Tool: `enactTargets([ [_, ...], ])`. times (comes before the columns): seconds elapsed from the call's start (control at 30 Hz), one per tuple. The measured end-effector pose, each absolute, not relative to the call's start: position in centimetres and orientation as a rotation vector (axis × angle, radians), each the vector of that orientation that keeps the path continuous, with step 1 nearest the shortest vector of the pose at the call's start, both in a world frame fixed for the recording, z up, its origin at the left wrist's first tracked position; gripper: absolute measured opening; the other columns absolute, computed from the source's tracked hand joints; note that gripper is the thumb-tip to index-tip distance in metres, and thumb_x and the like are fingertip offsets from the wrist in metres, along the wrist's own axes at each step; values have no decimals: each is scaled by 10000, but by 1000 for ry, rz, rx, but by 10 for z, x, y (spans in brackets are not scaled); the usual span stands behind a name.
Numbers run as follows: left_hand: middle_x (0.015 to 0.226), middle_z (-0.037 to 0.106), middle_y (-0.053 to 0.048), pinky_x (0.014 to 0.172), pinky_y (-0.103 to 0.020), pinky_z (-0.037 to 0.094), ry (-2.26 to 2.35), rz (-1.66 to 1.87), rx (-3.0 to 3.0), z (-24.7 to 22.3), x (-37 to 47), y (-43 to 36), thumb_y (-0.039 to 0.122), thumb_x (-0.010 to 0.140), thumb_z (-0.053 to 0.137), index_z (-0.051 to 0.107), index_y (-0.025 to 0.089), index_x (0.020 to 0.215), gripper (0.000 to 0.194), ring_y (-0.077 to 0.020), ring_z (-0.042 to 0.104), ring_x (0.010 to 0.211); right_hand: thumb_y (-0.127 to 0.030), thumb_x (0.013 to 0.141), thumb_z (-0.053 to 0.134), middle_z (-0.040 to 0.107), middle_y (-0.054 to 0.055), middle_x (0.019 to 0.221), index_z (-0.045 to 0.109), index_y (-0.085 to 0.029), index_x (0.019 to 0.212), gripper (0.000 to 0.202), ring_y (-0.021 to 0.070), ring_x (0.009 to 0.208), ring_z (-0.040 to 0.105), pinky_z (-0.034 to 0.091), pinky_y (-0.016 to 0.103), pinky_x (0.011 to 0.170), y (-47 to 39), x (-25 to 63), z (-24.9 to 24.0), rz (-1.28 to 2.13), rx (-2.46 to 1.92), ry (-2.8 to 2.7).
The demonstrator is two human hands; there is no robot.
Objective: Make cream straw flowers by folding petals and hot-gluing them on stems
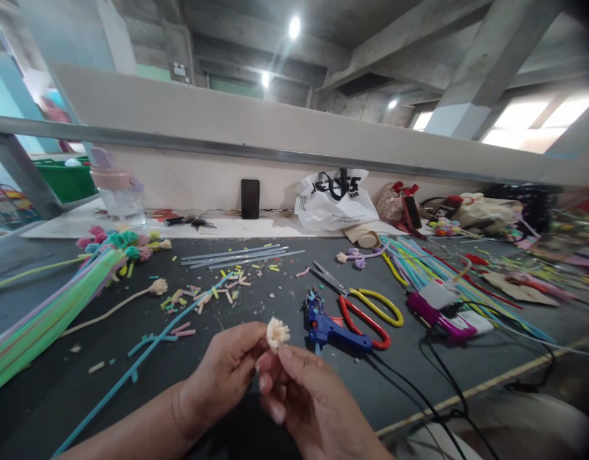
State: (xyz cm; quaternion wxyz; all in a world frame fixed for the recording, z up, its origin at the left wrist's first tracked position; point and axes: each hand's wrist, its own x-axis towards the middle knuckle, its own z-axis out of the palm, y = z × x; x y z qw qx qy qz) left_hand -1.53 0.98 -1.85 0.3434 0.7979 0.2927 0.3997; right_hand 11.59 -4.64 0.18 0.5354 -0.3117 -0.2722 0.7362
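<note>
A small cream pipe-cleaner flower (277, 333) is pinched between my two hands, low in the middle of the view. My left hand (230, 358) closes on its left side with thumb and fingers. From the right, my right hand (306, 390) grips its base between thumb and forefinger. Just to the right lies a blue glue gun (337, 333), with scissors (366, 310) with red and yellow handles against it. A long blue pipe cleaner (145, 358) runs past my left forearm. Left of my hands rests another cream flower (158, 287) on a stem.
Cut pipe-cleaner bits (203, 297) and clear glue sticks (237, 255) lie mid-table. A bundle of pipe cleaners with flower heads (69, 300) fills the left. Rightward are a magenta glue gun (438, 316) and cords. A phone (250, 199), bottle (119, 201) and white bag (335, 201) stand behind.
</note>
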Motion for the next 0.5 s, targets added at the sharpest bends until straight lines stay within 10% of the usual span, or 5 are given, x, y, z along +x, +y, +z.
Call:
enactTargets([
  [0.5,570,491,40,520,-144,354,760,1068,2095,-18,-15,7,53,737,409,509,159,624,184,-60,441,532,-327,608,770,577,28,578,720,-118,696,232,64,490,405,255,198,467,-47,107,-1,1640,-862,-582],
])
